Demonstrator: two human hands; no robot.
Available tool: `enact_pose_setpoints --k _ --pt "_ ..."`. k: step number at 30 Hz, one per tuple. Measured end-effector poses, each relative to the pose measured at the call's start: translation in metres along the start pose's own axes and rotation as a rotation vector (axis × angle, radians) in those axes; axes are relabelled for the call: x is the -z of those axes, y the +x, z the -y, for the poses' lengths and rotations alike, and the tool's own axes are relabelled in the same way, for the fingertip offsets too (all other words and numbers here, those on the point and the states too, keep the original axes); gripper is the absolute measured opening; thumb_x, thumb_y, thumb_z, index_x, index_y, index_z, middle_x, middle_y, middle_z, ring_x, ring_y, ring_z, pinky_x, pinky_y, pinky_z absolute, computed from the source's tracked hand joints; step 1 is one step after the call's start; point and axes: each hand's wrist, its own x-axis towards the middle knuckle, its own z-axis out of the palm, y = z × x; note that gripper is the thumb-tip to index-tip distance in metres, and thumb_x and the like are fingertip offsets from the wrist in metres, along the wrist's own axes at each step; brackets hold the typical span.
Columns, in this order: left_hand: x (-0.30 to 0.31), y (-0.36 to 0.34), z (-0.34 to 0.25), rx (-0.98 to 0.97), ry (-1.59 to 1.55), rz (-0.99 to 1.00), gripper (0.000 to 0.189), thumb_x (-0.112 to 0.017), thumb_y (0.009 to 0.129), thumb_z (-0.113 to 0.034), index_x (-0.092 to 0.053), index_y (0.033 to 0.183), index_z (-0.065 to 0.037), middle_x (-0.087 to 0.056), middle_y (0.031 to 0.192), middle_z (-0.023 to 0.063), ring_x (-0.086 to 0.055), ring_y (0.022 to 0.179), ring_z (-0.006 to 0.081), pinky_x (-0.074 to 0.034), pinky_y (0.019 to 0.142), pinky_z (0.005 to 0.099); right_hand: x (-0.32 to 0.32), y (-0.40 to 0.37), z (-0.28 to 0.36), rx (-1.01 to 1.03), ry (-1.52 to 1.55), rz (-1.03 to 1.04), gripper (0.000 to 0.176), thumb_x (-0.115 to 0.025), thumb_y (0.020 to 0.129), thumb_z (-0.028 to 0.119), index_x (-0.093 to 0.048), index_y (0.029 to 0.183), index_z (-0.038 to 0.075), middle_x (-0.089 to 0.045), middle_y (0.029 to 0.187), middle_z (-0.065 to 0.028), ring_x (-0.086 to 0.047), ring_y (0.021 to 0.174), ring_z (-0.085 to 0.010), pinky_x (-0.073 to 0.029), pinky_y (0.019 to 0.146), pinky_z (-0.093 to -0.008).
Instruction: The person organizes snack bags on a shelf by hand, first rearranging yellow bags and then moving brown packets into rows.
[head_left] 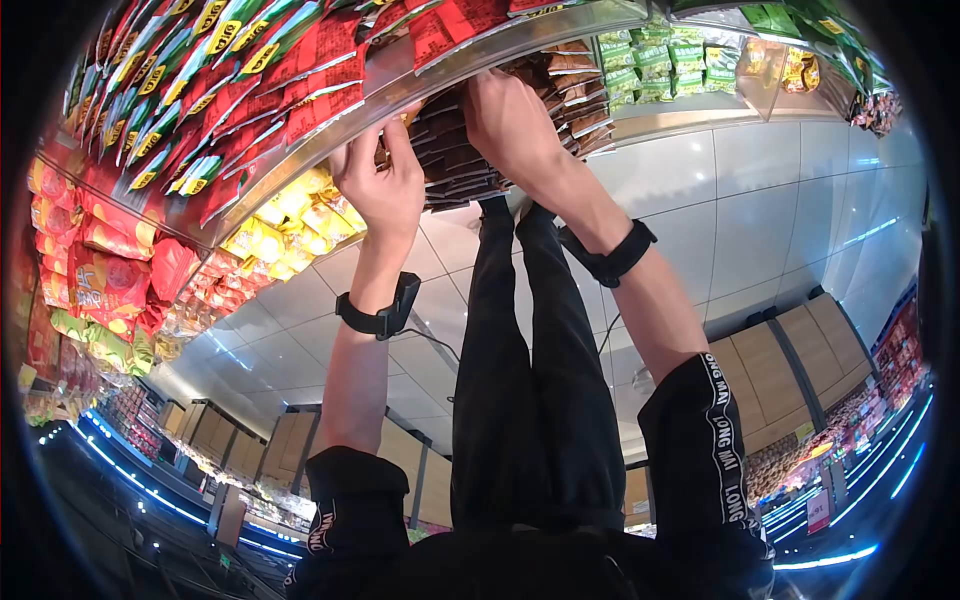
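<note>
Both of my hands reach up to a shelf bin of dark brown packets. My left hand is at the left end of these packets, its fingers bent around something small and brownish that I cannot make out. To its right, my right hand is over the packets just below the clear shelf edge; its fingers are curled and their tips are hidden. Each wrist wears a black strap. Red packets lie on the shelf above my left hand.
Yellow packets lie left of my left hand, with red bags farther left. Green packets fill a bin at the upper right. My legs stand on the tiled floor. Wooden cabinets are at the lower right.
</note>
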Motion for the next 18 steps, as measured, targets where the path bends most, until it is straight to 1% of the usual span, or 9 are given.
enact_pose_setpoints --k 1,2,4,5,7,8,11,15,18 --pt "-0.001 0.001 -0.002 -0.017 -0.016 -0.016 0.023 -0.067 0.089 0.014 -0.077 0.099 -0.004 -0.061 0.103 0.0087 -0.066 0.095 0.0247 -0.052 0.082 0.0363 0.001 -0.002 0.004 -0.028 -0.034 -0.09 0.014 -0.063 0.083 -0.003 -0.062 0.098 -0.002 -0.068 0.096 -0.0286 -0.068 0.091 -0.0456 -0.058 0.077 -0.049" --pt "-0.003 0.004 -0.005 -0.018 -0.016 -0.015 0.023 -0.067 0.089 0.014 -0.077 0.099 -0.004 -0.061 0.103 0.0087 -0.066 0.095 0.0247 -0.052 0.082 0.0363 0.005 -0.005 0.006 -0.029 -0.033 -0.091 0.014 -0.063 0.083 -0.003 -0.062 0.098 -0.002 -0.068 0.096 -0.0286 -0.068 0.091 -0.0456 -0.058 0.077 -0.049" --pt "-0.007 0.01 -0.012 -0.083 -0.044 -0.018 0.024 -0.068 0.088 0.014 -0.079 0.098 -0.005 -0.062 0.101 0.0083 -0.066 0.095 0.0242 -0.052 0.082 0.036 0.013 -0.011 0.005 0.054 -0.212 -0.222 0.024 -0.062 0.084 -0.002 -0.063 0.108 -0.001 -0.067 0.11 -0.0228 -0.064 0.102 -0.0392 -0.056 0.085 -0.0437" --pt "-0.01 0.011 -0.013 -0.084 -0.047 -0.017 0.024 -0.068 0.088 0.014 -0.079 0.098 -0.005 -0.062 0.101 0.0083 -0.066 0.095 0.0242 -0.052 0.082 0.036 0.012 -0.012 -0.001 0.053 -0.214 -0.223 0.024 -0.062 0.084 -0.002 -0.063 0.108 -0.001 -0.067 0.11 -0.0228 -0.064 0.102 -0.0392 -0.056 0.085 -0.0437" --pt "-0.016 0.014 -0.014 -0.163 -0.033 0.001 0.025 -0.069 0.087 0.014 -0.08 0.099 -0.006 -0.064 0.099 0.0079 -0.066 0.094 0.0231 -0.053 0.081 0.0366 0.013 -0.012 -0.006 0.207 -0.43 -0.09 0.03 -0.062 0.084 0.004 -0.065 0.113 -0.001 -0.067 0.113 -0.0185 -0.057 0.109 -0.0325 -0.051 0.094 -0.038" --pt "-0.02 0.018 -0.015 -0.187 -0.03 0.019 0.024 -0.071 0.087 0.011 -0.08 0.1 -0.006 -0.067 0.098 0.0076 -0.067 0.092 0.0233 -0.054 0.081 0.037 0.013 -0.017 -0.006 0.196 -0.499 -0.039 0.035 -0.062 0.084 0.008 -0.066 0.117 -0.002 -0.067 0.115 -0.0174 -0.055 0.113 -0.0303 -0.047 0.097 -0.0358" --pt "-0.031 0.026 -0.019 -0.252 0.058 0.108 0.022 -0.071 0.088 0.008 -0.08 0.101 -0.007 -0.069 0.098 0.0072 -0.068 0.09 0.0247 -0.054 0.081 0.0372 0.012 -0.024 -0.005 0.24 -0.526 -0.135 0.035 -0.063 0.083 0.008 -0.067 0.115 -0.005 -0.067 0.115 -0.0179 -0.055 0.113 -0.0313 -0.047 0.096 -0.0361" --pt "-0.044 0.034 -0.01 -0.339 0.099 0.261 0.024 -0.07 0.089 0.004 -0.079 0.108 -0.008 -0.07 0.1 0.0084 -0.069 0.092 0.0275 -0.055 0.082 0.038 0.016 -0.029 0.002 0.199 -0.604 0.018 0.033 -0.064 0.082 0.009 -0.069 0.111 -0.008 -0.065 0.116 -0.0216 -0.054 0.111 -0.0317 -0.047 0.095 -0.0365" --pt "-0.052 0.036 -0.002 -0.363 0.08 0.338 0.024 -0.07 0.088 0.004 -0.077 0.108 -0.006 -0.07 0.099 0.0082 -0.068 0.093 0.0295 -0.055 0.082 0.0397 0.015 -0.033 -0.002 0.185 -0.486 -0.051 0.033 -0.063 0.083 0.008 -0.064 0.112 -0.009 -0.06 0.118 -0.0217 -0.053 0.109 -0.0327 -0.047 0.096 -0.0372"
